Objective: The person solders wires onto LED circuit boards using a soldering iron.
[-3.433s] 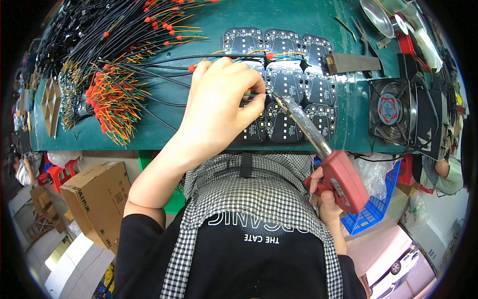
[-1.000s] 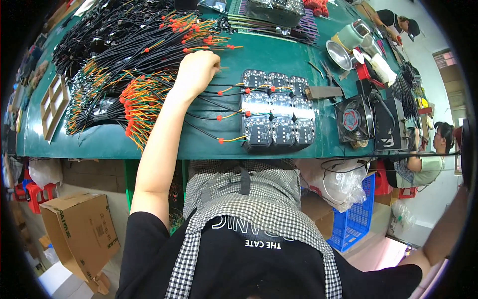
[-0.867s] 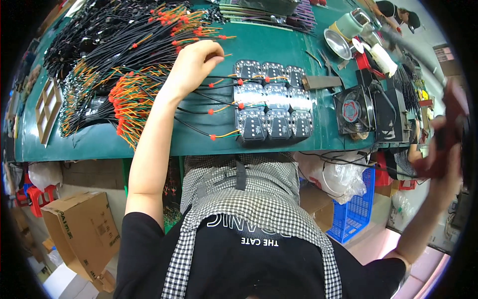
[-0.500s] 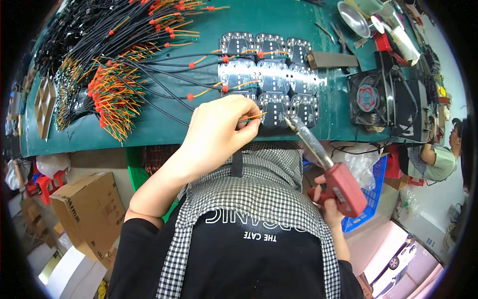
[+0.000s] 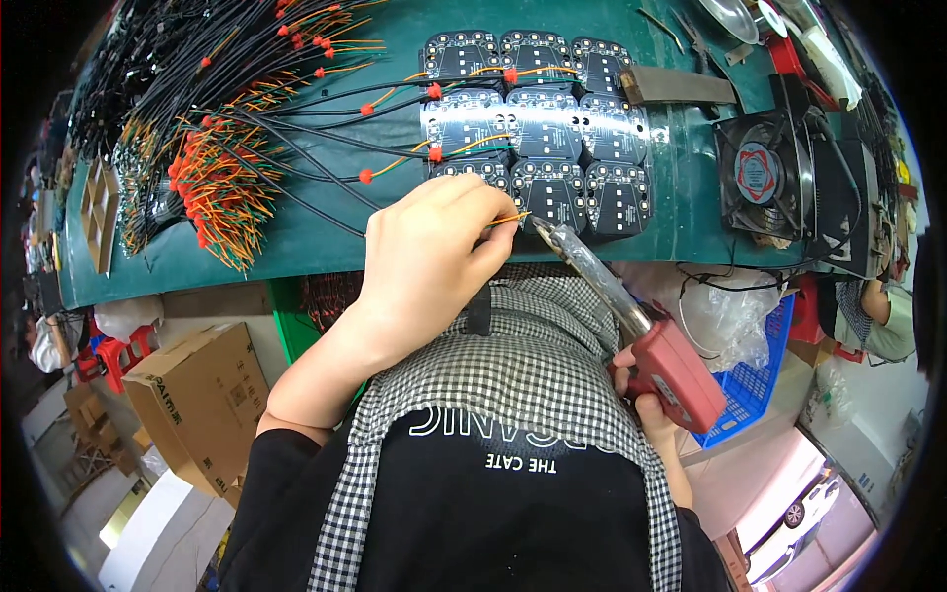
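Note:
My left hand (image 5: 434, 261) pinches an orange wire (image 5: 505, 219) at the end of a black cable, over the near row of a panel of black circuit boards (image 5: 548, 192). The wire's bare tip lies at the left edge of the near middle board. In my right hand (image 5: 646, 400) is a red soldering gun (image 5: 673, 370), its long metal barrel slanting up and left. Its tip (image 5: 539, 225) meets or nearly meets the wire's end. Several black cables with red ties and orange ends (image 5: 434, 155) lie across the boards' left side.
A large heap of black cables (image 5: 197, 89) covers the table's left, with a bundle of orange and green wire ends (image 5: 212, 192) nearer me. A grey bar (image 5: 681, 87) lies against the panel's right side. Beyond it stands a fan (image 5: 755, 175). A blue basket (image 5: 755, 385) stands below the table edge.
The soldering gun's tip has moved left to the wire end in my left hand. The whole view has shifted slightly.

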### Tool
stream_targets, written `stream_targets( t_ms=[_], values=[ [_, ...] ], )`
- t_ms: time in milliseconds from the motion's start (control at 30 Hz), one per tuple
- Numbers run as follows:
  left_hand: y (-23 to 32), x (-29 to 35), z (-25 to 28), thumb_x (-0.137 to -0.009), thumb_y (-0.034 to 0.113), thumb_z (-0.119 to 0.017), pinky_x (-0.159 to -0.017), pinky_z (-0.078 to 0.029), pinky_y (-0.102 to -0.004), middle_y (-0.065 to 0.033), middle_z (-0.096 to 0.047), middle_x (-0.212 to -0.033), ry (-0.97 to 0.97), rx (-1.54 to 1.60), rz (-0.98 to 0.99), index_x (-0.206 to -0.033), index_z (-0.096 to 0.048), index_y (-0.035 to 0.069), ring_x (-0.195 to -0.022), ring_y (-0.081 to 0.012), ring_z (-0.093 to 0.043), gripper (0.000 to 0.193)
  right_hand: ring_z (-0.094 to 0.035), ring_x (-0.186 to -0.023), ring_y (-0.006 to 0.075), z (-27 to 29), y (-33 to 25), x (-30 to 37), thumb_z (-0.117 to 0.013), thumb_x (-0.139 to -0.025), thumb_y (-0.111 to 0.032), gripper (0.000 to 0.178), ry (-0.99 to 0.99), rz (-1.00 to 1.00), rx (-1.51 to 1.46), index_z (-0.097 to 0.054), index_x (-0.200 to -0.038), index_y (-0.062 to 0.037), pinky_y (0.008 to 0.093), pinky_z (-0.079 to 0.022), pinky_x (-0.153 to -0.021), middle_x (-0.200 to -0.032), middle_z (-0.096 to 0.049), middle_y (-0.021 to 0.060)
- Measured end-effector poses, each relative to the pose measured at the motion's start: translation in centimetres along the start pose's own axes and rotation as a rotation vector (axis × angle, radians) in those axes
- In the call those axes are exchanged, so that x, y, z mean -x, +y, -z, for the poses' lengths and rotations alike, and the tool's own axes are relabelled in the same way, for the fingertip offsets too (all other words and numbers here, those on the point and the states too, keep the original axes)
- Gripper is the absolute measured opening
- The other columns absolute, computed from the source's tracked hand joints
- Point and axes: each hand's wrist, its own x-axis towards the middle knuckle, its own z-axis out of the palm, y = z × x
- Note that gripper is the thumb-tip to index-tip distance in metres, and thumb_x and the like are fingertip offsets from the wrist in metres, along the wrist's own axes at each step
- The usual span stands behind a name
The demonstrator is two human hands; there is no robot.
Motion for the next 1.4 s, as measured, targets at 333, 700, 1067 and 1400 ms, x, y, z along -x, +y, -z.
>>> stream_targets(
  t_ms=[333, 700, 1067, 1400],
  values=[
    [0.2, 0.0, 0.2, -0.069, -0.001, -0.067, -0.059, -0.047, -0.0288, -0.0037, -0.058, -0.07, -0.037, -0.08, -0.037, -0.077, -0.06, 0.004, -0.067, -0.0179, -0.06, 0.012, -0.067, -0.09, 0.0242, 2.4, 3.1, 1.7, -0.076, -0.072, -0.048, 0.073, -0.026, 0.05, 0.412, -0.055, -0.118, 0.0046, 0.0338, -0.051, -0.083, -0.098, -0.068, 0.011],
    [0.2, 0.0, 0.0, -0.07, 0.0, -0.066, -0.059, -0.047, -0.0289, -0.0035, -0.059, -0.071, -0.03, -0.104, -0.015, -0.076, -0.059, 0.005, -0.067, -0.0174, -0.061, 0.011, -0.068, -0.089, 0.0261, 2.4, 3.9, 1.3, -0.075, -0.074, -0.044, 0.066, -0.039, 0.211, 0.388, -0.059, -0.114, 0.0062, 0.0339, -0.053, -0.08, -0.11, -0.064, 0.0174],
    [0.5, -0.2, 0.1, -0.07, 0.002, -0.066, -0.059, -0.046, -0.0297, -0.0034, -0.057, -0.071, -0.05, -0.158, -0.013, -0.076, -0.058, 0.005, -0.067, -0.0182, -0.06, 0.011, -0.065, -0.068, 0.0164, 0.2, 0.9, 0.2, -0.076, -0.071, -0.05, 0.075, 0.03, 0.165, 0.236, -0.056, -0.112, 0.0097, 0.0258, -0.051, -0.064, -0.088, -0.068, 0.011],
    [-1.0, -0.5, 1.4, -0.07, -0.004, -0.071, -0.062, -0.046, -0.0266, -0.0051, -0.062, -0.076, -0.058, 0.182, -0.018, -0.085, -0.062, 0.001, -0.07, -0.0145, -0.059, 0.018, -0.059, -0.063, 0.013, -0.8, -0.3, -0.5, -0.078, -0.069, -0.051, 0.084, 0.065, 0.045, -0.067, -0.048, -0.117, 0.0109, 0.0245, -0.047, -0.06, -0.093, -0.066, 0.0148]
  ],
)
